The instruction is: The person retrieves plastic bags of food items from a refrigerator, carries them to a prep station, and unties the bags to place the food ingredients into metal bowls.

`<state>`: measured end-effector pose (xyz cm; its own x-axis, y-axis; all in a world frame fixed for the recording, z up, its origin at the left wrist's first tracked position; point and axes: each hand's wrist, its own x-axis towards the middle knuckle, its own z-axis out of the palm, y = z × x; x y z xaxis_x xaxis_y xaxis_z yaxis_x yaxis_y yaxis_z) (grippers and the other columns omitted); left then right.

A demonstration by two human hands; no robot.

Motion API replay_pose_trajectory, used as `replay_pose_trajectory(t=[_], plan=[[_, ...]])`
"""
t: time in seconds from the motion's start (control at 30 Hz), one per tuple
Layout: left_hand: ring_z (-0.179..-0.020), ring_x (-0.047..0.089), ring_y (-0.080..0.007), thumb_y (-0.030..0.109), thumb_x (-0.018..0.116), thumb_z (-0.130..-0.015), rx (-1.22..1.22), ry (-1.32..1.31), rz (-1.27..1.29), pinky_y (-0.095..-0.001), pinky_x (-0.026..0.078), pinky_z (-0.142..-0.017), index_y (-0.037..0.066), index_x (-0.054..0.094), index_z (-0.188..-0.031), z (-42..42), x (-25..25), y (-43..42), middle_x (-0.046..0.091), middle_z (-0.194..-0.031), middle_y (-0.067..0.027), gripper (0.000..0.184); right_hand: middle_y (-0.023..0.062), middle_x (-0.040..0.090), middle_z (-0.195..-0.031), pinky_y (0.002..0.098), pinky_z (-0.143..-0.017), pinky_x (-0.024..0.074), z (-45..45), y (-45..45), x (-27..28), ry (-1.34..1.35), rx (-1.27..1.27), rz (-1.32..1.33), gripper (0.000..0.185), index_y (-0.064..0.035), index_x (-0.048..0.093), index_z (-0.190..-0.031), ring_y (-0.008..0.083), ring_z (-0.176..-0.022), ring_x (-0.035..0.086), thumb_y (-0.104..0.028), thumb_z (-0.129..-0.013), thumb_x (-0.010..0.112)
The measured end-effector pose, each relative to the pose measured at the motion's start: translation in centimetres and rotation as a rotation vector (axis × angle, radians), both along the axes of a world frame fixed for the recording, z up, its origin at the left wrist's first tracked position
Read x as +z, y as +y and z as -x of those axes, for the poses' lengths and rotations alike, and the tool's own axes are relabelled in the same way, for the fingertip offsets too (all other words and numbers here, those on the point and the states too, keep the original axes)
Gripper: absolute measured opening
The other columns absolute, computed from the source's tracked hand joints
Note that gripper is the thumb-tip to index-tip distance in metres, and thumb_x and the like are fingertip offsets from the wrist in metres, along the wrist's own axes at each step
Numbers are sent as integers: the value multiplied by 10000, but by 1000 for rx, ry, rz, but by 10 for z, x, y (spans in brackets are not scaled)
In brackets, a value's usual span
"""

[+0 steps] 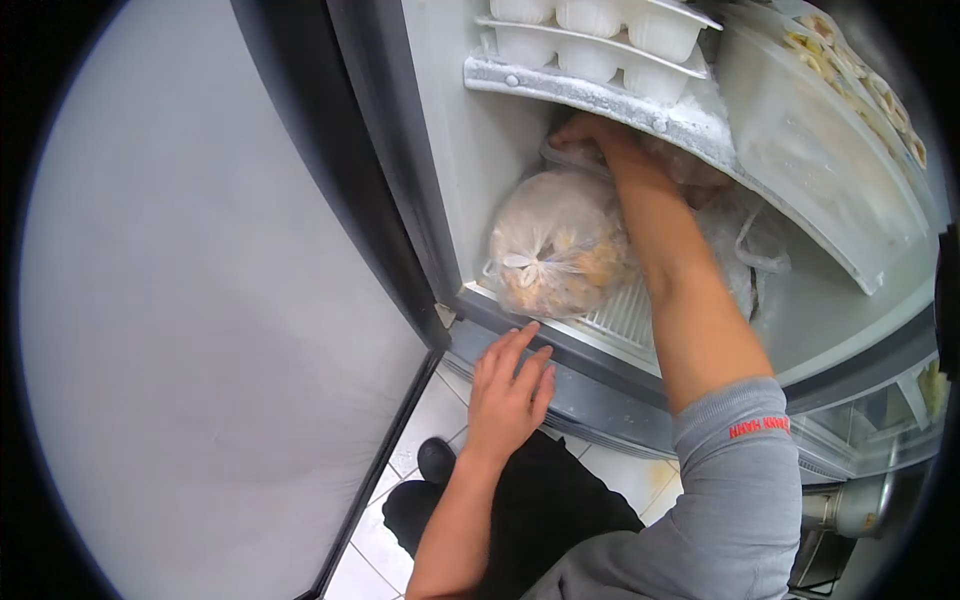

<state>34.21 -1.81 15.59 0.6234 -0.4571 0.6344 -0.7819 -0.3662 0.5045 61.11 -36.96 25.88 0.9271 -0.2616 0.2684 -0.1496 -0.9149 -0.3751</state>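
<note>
My right arm reaches deep into the freezer under the frosted shelf (600, 100). At the back, my right hand (585, 132) is by the edge of a clear plastic container (575, 157); shadow and the shelf hide most of its fingers, so its grip cannot be made out. In front of it sits a knotted clear plastic bag (560, 245) of orange and pale pieces. My left hand (510, 390) is open, fingers apart, just below this bag at the freezer's front sill (570, 375). It holds nothing.
White trays with rounded cups (590, 45) are stacked on the shelf above. A large translucent bin (820, 140) stands at the upper right. More plastic bags (750, 250) lie right of my forearm. The grey door (220, 300) stands open at left.
</note>
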Motion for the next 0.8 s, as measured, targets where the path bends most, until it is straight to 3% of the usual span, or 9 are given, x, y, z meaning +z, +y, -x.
replay_pose_trajectory(t=[0.2,0.43,0.6,0.8], plan=[[-1177,588,-334,92,739,-833,15,-11,53,-423,477,-994,39,717,-1040,4,5,-6,619,-1314,-104,214,107,630,-1268,420,-946,525,3,-2,-9,-108,-81,-104,422,-105,597,-1282,286,-1106,624,-392,-977,543],[-1151,596,-334,97,733,-841,54,-14,102,-431,485,-983,42,717,-1047,1,6,16,625,-1304,-112,214,101,623,-1282,414,-954,527,37,-27,-2,-561,-231,-715,431,-103,586,-1298,279,-1111,622,-393,-984,534],[-1139,596,-345,90,722,-850,100,-35,145,-425,488,-976,38,717,-1047,-5,7,21,638,-1281,-118,204,97,618,-1291,409,-959,529,60,-25,22,-873,-67,-1220,437,-102,577,-1310,273,-1115,622,-395,-988,528],[-1114,612,-344,88,722,-856,90,-12,246,-411,491,-958,29,715,-1066,-8,13,13,657,-1250,-128,218,92,613,-1303,403,-966,531,102,12,36,-1020,213,-1701,445,-101,567,-1323,267,-1119,620,-396,-994,520]])
